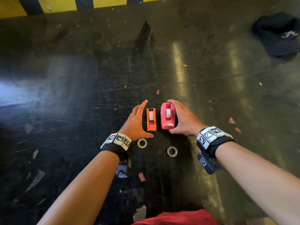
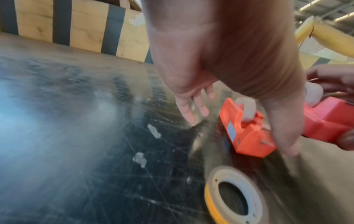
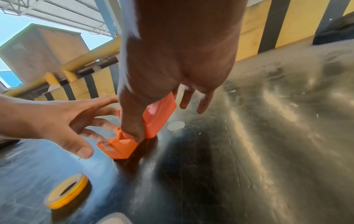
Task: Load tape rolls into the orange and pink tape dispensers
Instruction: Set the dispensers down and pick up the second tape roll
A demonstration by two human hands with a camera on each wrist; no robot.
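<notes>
Orange and pink plastic mark the two dispensers, standing side by side on the scuffed black floor (image 1: 97,95), cutters toward the person. We note the orange dispenser (image 1: 151,119) on the left and the pink dispenser (image 1: 168,115) on the right, each with a white spool seated in its cradle. The left hand (image 1: 135,122) sits just beside the orange one with fingers straight and spread; we see no contact, and judge it is framing the unit to square it up. The right hand (image 1: 183,118) cups the pink one, thumb at the cutter end and fingers curved round the far side, apparently to hold it in line. Two tape rolls (image 1: 142,143) (image 1: 172,151) lie flat near the wrists, within easy reach. We judge loading has not begun. A dark cap (image 1: 277,33) lies well apart.
</notes>
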